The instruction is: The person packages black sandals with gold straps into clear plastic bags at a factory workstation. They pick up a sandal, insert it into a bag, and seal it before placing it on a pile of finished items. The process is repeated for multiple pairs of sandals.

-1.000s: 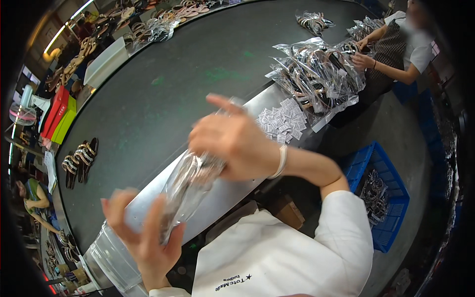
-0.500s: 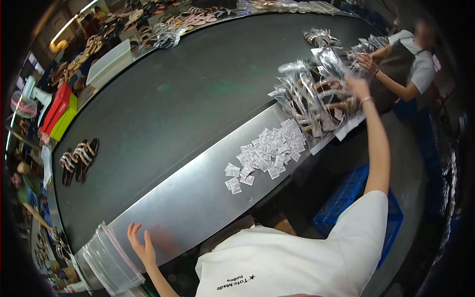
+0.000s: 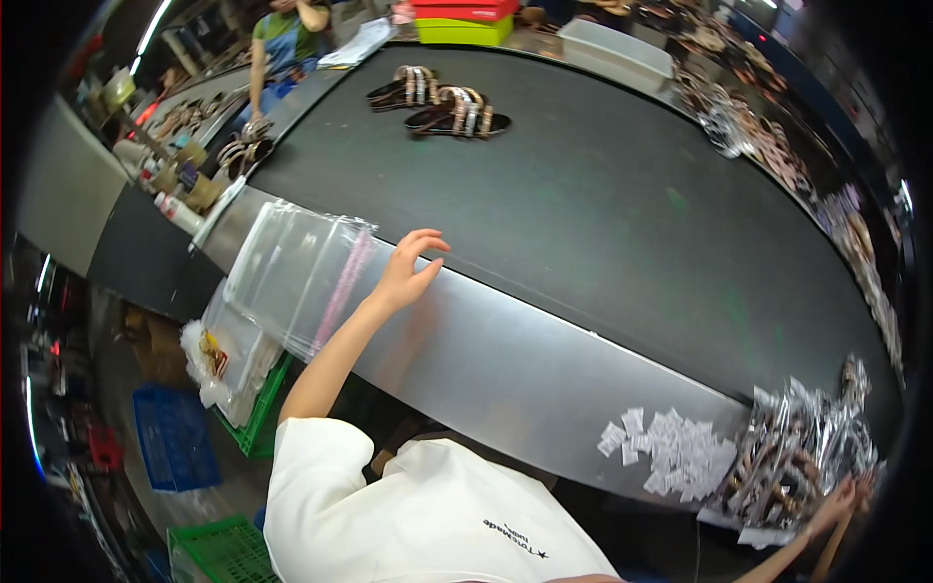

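Note:
My left hand (image 3: 412, 270) is open over the far edge of the steel ledge (image 3: 505, 360), fingers curved and apart, holding nothing. Beside it lies a stack of clear plastic bags (image 3: 292, 267) with a pink strip. At the far right my right hand (image 3: 834, 505) is at the pile of bagged sandals (image 3: 787, 466); its fingers are too small and blurred to read. Another person's hand seems to be close by it. White printed labels (image 3: 685, 452) lie scattered next to the pile. On the dark belt (image 3: 583, 204) sits a pair of strappy sandals (image 3: 459, 114).
A red and green box (image 3: 465, 21) and a translucent bin (image 3: 614, 53) stand beyond the belt. More sandals line its far right side. Blue (image 3: 175, 437) and green (image 3: 224, 552) crates are on the left below the ledge. A person in green (image 3: 277, 44) is at the far left.
The view has swung left, bringing the sandal pair and bag stack nearer the middle. My left hand has moved forward to the belt's edge; the right remains by the bagged sandals.

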Demonstrator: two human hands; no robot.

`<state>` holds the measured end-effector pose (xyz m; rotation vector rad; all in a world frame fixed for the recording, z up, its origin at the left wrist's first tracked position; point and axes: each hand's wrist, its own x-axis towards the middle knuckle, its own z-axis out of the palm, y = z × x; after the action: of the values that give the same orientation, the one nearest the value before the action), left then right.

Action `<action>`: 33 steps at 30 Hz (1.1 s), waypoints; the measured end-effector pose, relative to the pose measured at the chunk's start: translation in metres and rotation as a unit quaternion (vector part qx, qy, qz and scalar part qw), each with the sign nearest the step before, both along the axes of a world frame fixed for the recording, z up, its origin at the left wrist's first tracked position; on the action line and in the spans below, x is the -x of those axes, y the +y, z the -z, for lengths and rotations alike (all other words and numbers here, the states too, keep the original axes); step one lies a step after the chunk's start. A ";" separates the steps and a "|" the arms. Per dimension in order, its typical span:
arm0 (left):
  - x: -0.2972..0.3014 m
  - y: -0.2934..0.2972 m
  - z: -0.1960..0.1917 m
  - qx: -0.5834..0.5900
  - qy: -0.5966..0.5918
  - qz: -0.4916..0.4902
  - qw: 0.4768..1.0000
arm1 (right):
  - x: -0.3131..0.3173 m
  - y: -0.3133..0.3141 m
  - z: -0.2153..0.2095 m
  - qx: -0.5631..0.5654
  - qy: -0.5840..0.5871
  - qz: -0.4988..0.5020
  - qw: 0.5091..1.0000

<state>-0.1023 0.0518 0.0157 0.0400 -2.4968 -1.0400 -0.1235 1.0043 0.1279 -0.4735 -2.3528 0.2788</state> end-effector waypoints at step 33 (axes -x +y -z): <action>0.125 -0.063 0.030 -0.137 -0.103 -0.166 0.971 | -0.064 -0.603 0.171 0.441 -0.240 -0.496 0.708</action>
<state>-0.2277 -0.0112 -0.0146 0.6561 -2.3856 -1.2742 -0.0593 0.4015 -0.0427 0.4692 -2.6016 2.0506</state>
